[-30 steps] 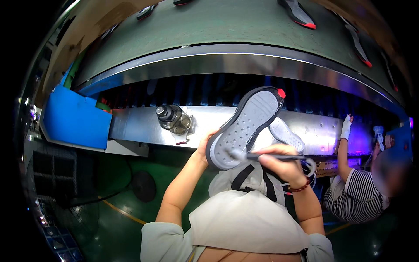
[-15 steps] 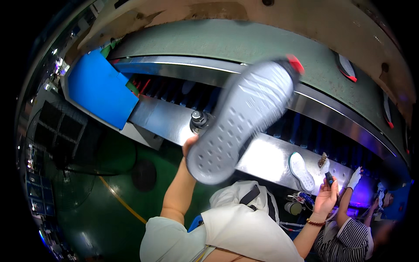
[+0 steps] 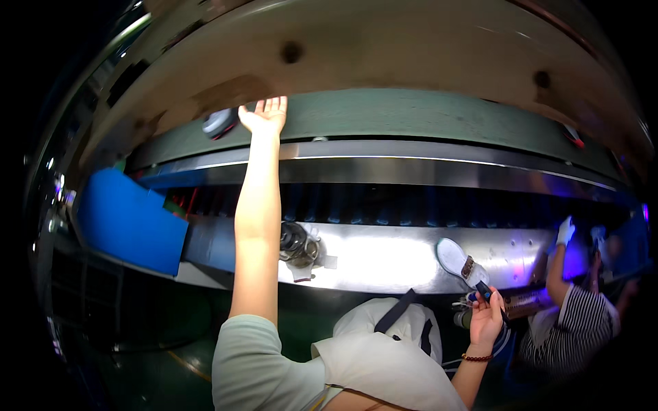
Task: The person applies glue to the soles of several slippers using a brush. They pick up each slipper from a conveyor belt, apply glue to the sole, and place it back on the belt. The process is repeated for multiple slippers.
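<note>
My left hand (image 3: 266, 118) is stretched far forward over the green conveyor belt (image 3: 356, 113), fingers apart and holding nothing. Just left of it sits a grey shoe sole (image 3: 219, 123) with a dark and red edge, partly hidden under the beige overhang. At the lower right, my right hand (image 3: 485, 318) is closed round the dark handle of a brush (image 3: 469, 267) with brown bristles. The brush head overlaps the lower end of a white sole-shaped piece (image 3: 451, 253) on the steel ledge; whether they touch I cannot tell.
The beige machine overhang (image 3: 411, 48) spans the top above the belt. A dark metal fitting (image 3: 296, 243) stands on the steel ledge (image 3: 384, 246). A blue panel (image 3: 130, 219) is at left. At right works a person in a striped shirt (image 3: 576, 329), one hand white-gloved.
My left hand has moved forward from near my body to the belt and no longer holds the grey sole. The brush in my right hand has shifted left over the white piece. The view has shifted.
</note>
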Tool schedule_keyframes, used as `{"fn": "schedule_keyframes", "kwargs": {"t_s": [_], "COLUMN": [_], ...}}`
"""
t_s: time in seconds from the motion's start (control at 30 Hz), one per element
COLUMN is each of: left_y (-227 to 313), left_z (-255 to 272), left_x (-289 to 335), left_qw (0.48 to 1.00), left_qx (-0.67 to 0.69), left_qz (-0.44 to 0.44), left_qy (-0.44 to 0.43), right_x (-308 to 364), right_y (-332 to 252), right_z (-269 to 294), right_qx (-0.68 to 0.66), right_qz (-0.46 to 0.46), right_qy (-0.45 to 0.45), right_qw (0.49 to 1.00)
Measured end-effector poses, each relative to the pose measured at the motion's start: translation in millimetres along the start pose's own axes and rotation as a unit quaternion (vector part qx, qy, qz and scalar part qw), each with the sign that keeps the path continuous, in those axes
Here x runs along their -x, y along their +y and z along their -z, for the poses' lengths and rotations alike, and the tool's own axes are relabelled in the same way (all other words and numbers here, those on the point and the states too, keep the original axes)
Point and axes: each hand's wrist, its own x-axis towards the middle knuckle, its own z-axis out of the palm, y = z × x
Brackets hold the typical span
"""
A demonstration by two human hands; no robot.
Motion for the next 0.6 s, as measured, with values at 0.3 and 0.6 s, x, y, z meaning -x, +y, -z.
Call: {"fn": "schedule_keyframes", "kwargs": {"t_s": [0.3, 0.6], "left_y": [-272, -345], "left_z": [-56, -102], "left_x": [31, 73], "left_qw": [0.595, 0.22], "left_qx": [-0.685, -0.745], "left_qz": [-0.072, -0.48], "left_qy": [-0.413, -0.406], "right_x": [-2, 21], "right_y": [-21, -39], "right_z": [5, 26], "right_qx": [-0.036, 0.031], "right_qz": [0.049, 0.068], "right_qy": [-0.009, -0.01], "right_qw": [0.998, 0.997]}}
